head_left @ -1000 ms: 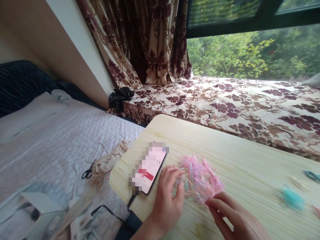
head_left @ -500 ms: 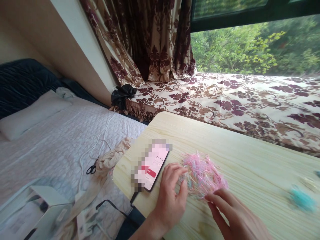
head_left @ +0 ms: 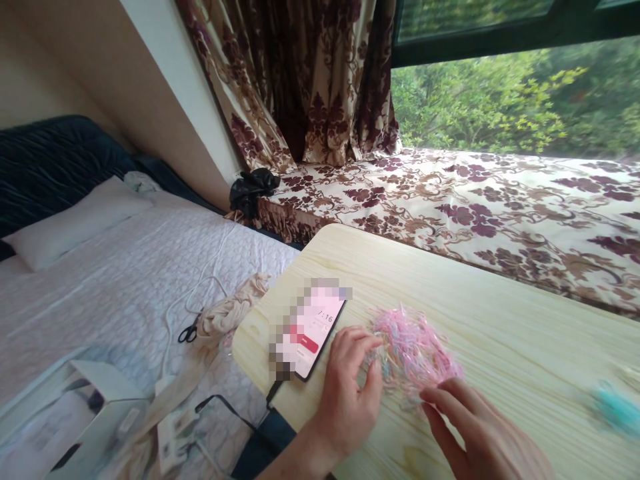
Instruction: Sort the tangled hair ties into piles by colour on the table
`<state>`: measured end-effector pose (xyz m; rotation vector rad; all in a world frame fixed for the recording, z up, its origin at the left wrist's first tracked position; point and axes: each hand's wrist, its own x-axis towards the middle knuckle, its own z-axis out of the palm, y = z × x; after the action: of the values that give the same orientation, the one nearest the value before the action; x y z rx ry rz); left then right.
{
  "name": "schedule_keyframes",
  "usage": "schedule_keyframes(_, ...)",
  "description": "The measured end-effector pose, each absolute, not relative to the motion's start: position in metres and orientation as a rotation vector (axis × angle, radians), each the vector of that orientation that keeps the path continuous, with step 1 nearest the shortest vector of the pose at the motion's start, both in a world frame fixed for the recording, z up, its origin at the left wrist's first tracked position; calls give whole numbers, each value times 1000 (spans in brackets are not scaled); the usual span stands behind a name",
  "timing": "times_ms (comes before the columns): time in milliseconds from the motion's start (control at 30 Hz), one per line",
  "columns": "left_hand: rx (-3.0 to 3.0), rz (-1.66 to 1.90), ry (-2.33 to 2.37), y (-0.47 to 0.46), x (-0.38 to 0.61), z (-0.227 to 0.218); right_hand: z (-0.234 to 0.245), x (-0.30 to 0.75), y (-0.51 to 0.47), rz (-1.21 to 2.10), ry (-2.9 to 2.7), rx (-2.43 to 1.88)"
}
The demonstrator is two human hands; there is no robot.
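A loose heap of thin, glossy strands (head_left: 415,347), mostly pink with some yellow and pale blue, lies on the wooden table (head_left: 500,313). My left hand (head_left: 353,393) rests at the heap's left edge, its fingers curved over the strands and the thumb apart. At the near right edge of the heap is my right hand (head_left: 483,427). Its thumb and index fingertips come together in a pinch; whatever is between them is too small to make out. A phone (head_left: 313,333) with a lit, partly blurred screen lies left of my left hand.
A teal clump (head_left: 617,407) sits at the table's right side. A black cable (head_left: 275,390) runs from the phone over the table edge. Left on the bed (head_left: 125,267) are scissors (head_left: 189,333), beige cloth (head_left: 235,307), a power strip (head_left: 175,433) and a white box (head_left: 107,393).
The view has turned slightly left, so everything sits a little further right. Both hands stay beside the heap in nearly the same pose. The phone's digits went from 15 to 16.
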<state>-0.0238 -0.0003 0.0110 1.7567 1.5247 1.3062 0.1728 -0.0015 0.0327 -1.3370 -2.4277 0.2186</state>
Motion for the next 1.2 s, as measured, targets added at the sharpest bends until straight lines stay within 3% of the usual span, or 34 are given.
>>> schedule_keyframes(1200, 1774, 1304, 1506, -1, -25, 13, 33, 191, -16, 444, -2095, -1540)
